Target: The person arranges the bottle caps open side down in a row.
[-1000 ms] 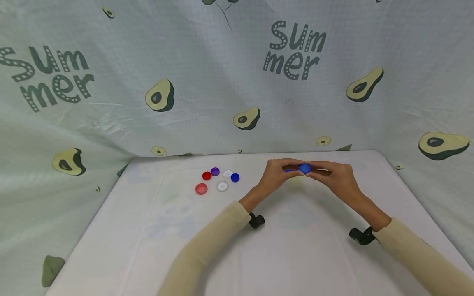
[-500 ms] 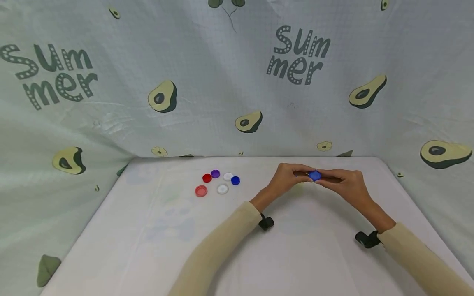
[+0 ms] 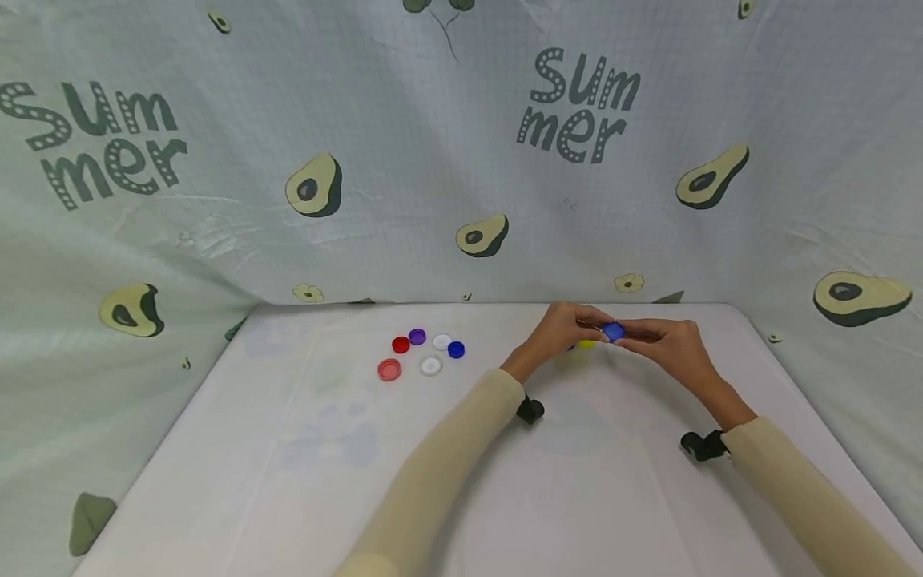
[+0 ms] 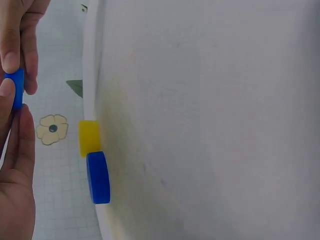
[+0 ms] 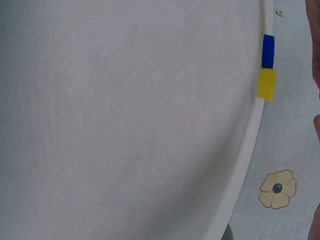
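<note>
A small blue bottle cap (image 3: pixel 613 332) is held up above the table's far right part, between both hands. My left hand (image 3: pixel 558 332) pinches it from the left, and my right hand (image 3: pixel 667 344) pinches it from the right. In the left wrist view the fingertips of both hands meet on the cap's edge (image 4: pixel 18 90). On the table just beneath stand a yellow cap (image 4: pixel 89 138) and a second blue cap (image 4: pixel 98 178), side by side. The left hand partly hides these two in the head view. Only slivers of fingers show at the right wrist view's right edge.
Left of the hands lie a small red cap (image 3: pixel 401 344), a purple cap (image 3: pixel 417 336), a blue cap (image 3: pixel 456 349), two white ones and a larger red cap (image 3: pixel 389 369). A printed cloth (image 3: pixel 404 160) hangs behind the white table (image 3: pixel 303 481).
Both hands have shifted a little to the right together, still pinching the blue cap. The yellow cap now shows below the left hand. The loose caps on the left stay put.
</note>
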Available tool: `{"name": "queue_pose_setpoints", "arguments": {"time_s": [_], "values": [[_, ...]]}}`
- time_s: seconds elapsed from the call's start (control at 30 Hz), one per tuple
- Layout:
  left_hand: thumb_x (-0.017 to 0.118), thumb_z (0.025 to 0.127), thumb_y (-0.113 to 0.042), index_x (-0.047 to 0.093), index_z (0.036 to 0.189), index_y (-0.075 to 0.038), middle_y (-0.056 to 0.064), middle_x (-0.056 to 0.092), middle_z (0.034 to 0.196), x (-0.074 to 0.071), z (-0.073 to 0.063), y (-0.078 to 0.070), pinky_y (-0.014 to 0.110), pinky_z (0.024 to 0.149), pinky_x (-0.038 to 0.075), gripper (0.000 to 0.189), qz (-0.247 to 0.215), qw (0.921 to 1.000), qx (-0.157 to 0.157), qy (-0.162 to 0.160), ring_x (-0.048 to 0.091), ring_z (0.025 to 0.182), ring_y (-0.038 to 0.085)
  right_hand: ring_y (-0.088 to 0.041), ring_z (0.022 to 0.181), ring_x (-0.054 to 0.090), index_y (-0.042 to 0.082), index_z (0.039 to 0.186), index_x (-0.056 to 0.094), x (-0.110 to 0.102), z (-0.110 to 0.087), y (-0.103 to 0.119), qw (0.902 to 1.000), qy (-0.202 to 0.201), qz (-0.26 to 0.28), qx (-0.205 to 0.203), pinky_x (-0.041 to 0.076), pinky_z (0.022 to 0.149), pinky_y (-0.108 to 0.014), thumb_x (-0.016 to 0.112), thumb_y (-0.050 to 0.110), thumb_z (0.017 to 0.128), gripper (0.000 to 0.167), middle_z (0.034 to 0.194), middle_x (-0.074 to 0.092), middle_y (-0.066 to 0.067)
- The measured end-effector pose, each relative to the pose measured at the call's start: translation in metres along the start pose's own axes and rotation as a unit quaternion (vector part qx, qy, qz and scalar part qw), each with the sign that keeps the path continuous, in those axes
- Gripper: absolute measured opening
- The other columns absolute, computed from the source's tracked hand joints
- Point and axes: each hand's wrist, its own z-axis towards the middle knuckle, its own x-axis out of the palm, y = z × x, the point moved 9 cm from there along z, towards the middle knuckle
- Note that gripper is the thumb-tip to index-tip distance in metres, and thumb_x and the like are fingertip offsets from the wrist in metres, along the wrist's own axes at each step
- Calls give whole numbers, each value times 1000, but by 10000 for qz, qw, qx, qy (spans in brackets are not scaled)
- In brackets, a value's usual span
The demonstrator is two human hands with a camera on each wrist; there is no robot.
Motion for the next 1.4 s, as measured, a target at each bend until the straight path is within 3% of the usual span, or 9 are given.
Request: {"name": "queue_pose_setpoints", "arguments": {"time_s": [0.13, 0.23, 0.33, 0.5, 0.6, 0.8, 1.13, 1.4], "values": [[74, 92, -14, 75, 121, -8, 3, 76, 114, 2, 9, 5, 9, 82, 51, 29, 263, 9995, -142, -77, 70, 100, 3, -31, 89, 75, -2, 113, 76, 4, 3, -11, 9987, 90, -439, 224, 47, 73, -1, 83, 5, 83, 31, 103, 76, -17], [75, 92, -15, 76, 120, -9, 3, 76, 113, 4, 14, 8, 8, 82, 51, 28, 380, 9990, -228, -106, 70, 99, 4, -36, 90, 74, -2, 115, 75, 7, 5, -17, 9975, 222, -538, 404, 45, 74, 0, 80, 9, 88, 31, 104, 76, -18], [75, 92, -18, 76, 120, -10, 1, 76, 112, 7, 21, 11, 9, 81, 49, 29, 648, 9976, -249, 49, 68, 97, 3, -36, 92, 74, -3, 116, 74, 8, 6, -24, 9955, 386, -618, 609, 49, 74, -3, 79, 10, 89, 30, 105, 76, -19], [76, 91, -23, 77, 118, -11, -1, 77, 111, 9, 33, 16, 11, 83, 48, 29, 1329, 9901, -137, 431, 67, 97, 5, -36, 95, 74, -3, 118, 73, 15, 12, -35, 9878, 738, -714, 1168, 61, 78, -30, 78, 14, 91, 32, 104, 76, -20], [77, 91, -23, 77, 117, -12, -3, 77, 111, 7, 37, 25, 12, 87, 48, 28, 1388, 9888, -335, 438, 67, 101, 5, -36, 95, 74, -4, 118, 72, 21, 17, -40, 9823, 838, -712, 1515, 61, 79, -41, 78, 17, 92, 34, 102, 76, -20], [77, 92, -17, 78, 115, -10, -2, 77, 108, 5, 33, 37, 16, 89, 50, 24, 1206, 9889, -816, 304, 68, 100, 7, -34, 96, 73, -4, 118, 71, 33, 19, -50, 9721, 996, -640, 2024, 60, 79, -37, 77, 16, 93, 33, 103, 75, -20], [81, 89, -15, 79, 109, -7, 1, 78, 105, 17, 30, 41, 12, 81, 50, 22, 1416, 9836, -985, 525, 69, 96, 8, -36, 102, 69, -5, 119, 71, 45, 12, -59, 9595, 1480, -724, 2287, 57, 87, -48, 77, 19, 92, 36, 108, 74, -21], [82, 88, -18, 77, 115, -9, -2, 77, 109, 20, 28, 40, 14, 93, 46, 29, 1811, 9769, -926, 649, 65, 106, 9, -35, 104, 69, -1, 119, 72, 45, 8, -64, 9528, 1587, -765, 2472, 56, 88, -47, 78, 27, 92, 39, 108, 75, -18]]}}
